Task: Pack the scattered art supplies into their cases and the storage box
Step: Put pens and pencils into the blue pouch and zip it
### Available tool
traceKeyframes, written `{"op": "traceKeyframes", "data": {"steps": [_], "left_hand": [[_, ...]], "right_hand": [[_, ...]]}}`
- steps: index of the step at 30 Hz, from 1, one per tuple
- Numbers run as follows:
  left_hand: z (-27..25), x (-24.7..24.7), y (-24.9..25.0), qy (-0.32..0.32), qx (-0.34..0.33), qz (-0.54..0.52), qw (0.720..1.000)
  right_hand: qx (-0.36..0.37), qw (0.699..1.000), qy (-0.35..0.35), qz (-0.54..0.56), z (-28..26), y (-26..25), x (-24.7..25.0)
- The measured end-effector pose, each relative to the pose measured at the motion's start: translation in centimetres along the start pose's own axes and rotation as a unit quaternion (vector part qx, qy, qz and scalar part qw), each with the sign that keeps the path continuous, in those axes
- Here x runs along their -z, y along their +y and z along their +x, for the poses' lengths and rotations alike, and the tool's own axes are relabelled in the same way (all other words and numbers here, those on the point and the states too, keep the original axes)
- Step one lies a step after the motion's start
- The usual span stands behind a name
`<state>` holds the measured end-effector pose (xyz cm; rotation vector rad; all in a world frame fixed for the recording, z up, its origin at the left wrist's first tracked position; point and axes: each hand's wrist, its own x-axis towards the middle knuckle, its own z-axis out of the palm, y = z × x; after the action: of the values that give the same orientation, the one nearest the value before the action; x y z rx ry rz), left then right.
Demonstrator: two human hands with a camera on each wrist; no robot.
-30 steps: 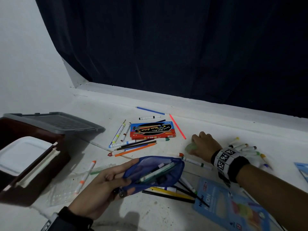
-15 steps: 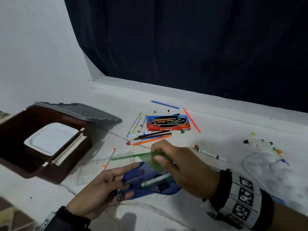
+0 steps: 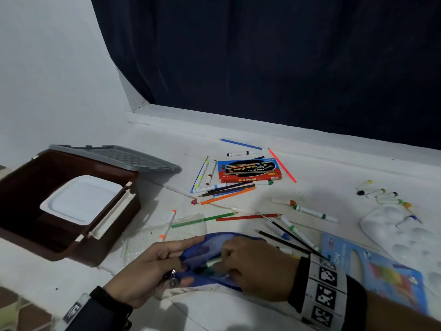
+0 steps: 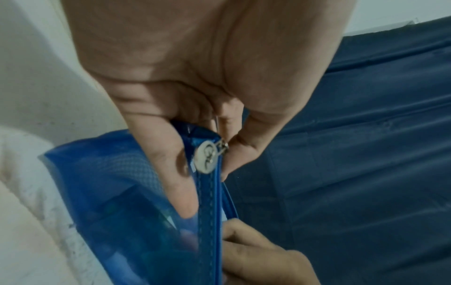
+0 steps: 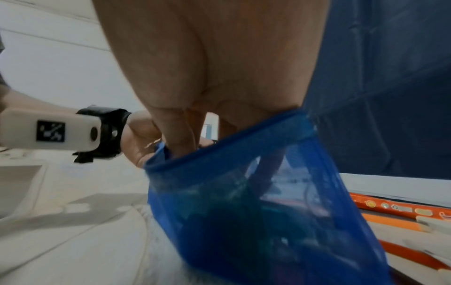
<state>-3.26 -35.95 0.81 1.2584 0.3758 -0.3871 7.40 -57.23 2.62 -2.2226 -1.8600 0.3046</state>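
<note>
Blue mesh pencil pouch (image 3: 210,244) lies at six o'clock on the white table (image 3: 317,187), its mouth held apart. The left hand (image 3: 152,266) pinches the zipper end, fingers curled round the rim by the metal zipper pull (image 4: 207,162). The right hand (image 3: 255,266) has its fingers (image 5: 180,138) pushed inside the pouch; what they hold cannot be told. The brown storage box (image 3: 105,242) sits at nine o'clock.

Your head camera looks forward and down across the counter (image 3: 322,187) toward the dark curtain (image 3: 262,56) at 12 o'clock, hands low in frame near 6. Your left wrist camera sits very close, looking along the left hand (image 4: 195,86) onto the blue pouch (image 4: 117,192). Your right wrist camera is equally near the right hand (image 5: 207,67). All three views share the pouch.
</note>
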Motion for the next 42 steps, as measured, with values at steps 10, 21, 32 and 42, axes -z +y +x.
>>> {"op": "traceKeyframes", "data": {"steps": [10, 21, 32, 42], "left_hand": [[2.1, 1.3, 1.8, -0.024, -0.034, 0.066, 0.997], [2.7, 2.2, 4.7, -0.038, -0.027, 0.056, 0.997], [3.5, 3.7, 6.8, -0.058, -0.045, 0.006, 0.997], [5.1, 3.0, 6.9, -0.027, -0.011, 0.01, 1.0]], "right_hand": [[-0.09, 0.979, 0.092, 0.156, 0.9, 1.3, 0.5], [-0.287, 0.923, 0.245, 0.075, 3.5, 8.9, 3.7], [-0.375, 0.916, -0.067, -0.129, 9.3, 19.1, 2.7], [-0.366, 0.92, 0.034, -0.135, 6.6, 19.0, 4.4]]}}
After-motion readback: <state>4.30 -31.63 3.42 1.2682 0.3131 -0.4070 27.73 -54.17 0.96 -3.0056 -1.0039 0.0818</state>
